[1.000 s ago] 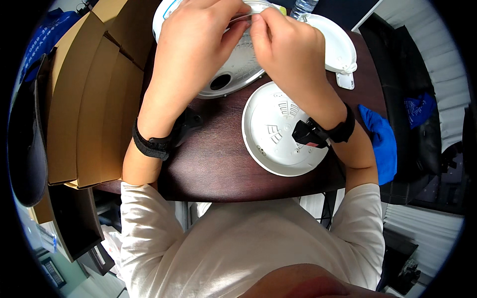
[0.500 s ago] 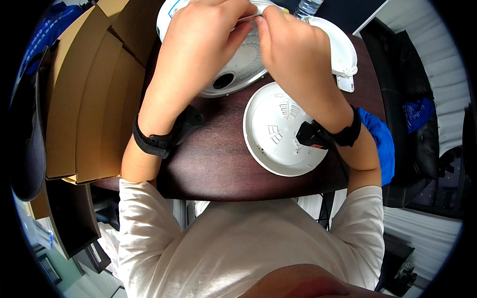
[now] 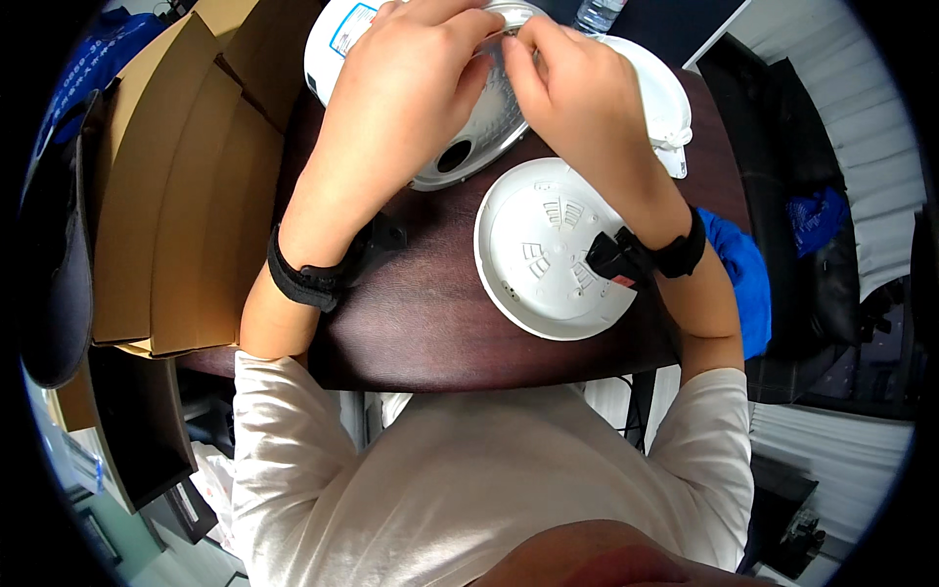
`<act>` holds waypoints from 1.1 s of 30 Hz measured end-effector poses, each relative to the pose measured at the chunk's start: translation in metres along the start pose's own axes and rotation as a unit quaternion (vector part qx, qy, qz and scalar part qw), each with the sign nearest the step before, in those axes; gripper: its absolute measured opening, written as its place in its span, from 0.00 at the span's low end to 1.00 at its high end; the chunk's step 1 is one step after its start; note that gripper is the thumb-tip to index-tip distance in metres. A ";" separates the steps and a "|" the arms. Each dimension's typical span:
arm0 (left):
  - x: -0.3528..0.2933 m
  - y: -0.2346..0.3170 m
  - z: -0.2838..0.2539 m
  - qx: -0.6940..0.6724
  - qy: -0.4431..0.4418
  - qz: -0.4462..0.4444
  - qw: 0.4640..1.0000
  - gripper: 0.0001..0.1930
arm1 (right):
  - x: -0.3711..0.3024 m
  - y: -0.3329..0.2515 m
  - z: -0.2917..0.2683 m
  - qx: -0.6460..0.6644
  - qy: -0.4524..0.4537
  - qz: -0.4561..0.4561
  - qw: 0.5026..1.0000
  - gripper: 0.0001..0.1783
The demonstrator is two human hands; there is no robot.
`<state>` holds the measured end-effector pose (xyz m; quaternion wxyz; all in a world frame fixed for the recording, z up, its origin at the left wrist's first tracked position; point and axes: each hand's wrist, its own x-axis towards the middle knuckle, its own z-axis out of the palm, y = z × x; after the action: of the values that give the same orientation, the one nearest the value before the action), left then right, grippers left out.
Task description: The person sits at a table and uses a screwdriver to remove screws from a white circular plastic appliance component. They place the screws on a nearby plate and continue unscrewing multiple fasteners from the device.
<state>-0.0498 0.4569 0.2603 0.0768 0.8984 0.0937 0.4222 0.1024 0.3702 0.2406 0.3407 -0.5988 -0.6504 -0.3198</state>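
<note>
My left hand (image 3: 416, 83) and my right hand (image 3: 582, 98) come together at the far side of the table. Thumb and fingers of each are pinched at the far rim of a round grey part (image 3: 479, 147) with fine holes and one dark oval opening. Something thin and pale shows between the fingertips, but I cannot make out what it is. Behind my left hand is a white rounded body (image 3: 333, 39) with a blue-edged label. Below my right wrist lies a shallow white round cover (image 3: 509, 230), slots and ribs facing up.
Another white round piece (image 3: 660, 93) lies beyond my right hand, near a clear plastic bottle (image 3: 597, 15). Cardboard boxes (image 3: 181, 215) stand along the left of the dark wooden table (image 3: 421, 333). Blue cloth (image 3: 743, 284) is by my right elbow, with a black sofa (image 3: 782, 147) further right.
The grey part has shifted slightly to the right and turned a little. My left hand moved slightly right with it, while my right fingers bent more at the rim.
</note>
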 end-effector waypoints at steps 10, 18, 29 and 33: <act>0.005 -0.018 -0.004 -0.016 -0.022 0.071 0.997 0.19 | 0.008 0.016 -0.006 -0.089 -0.014 -0.131 0.987 0.09; 0.004 -0.019 0.000 -0.022 -0.018 0.067 0.997 0.17 | -0.004 0.001 0.015 0.027 0.040 0.016 0.999 0.09; 0.005 -0.023 0.001 -0.021 -0.025 0.077 0.996 0.16 | -0.015 0.023 -0.035 0.173 -0.112 0.151 0.967 0.17; 0.006 -0.023 0.000 -0.045 -0.027 0.073 0.996 0.16 | -0.061 0.058 -0.080 0.030 -0.262 0.176 0.948 0.14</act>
<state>-0.0480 0.4805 0.2597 0.0887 0.9094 0.0065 0.4064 0.1678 0.2745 0.2360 0.2270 -0.7563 -0.6100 -0.0668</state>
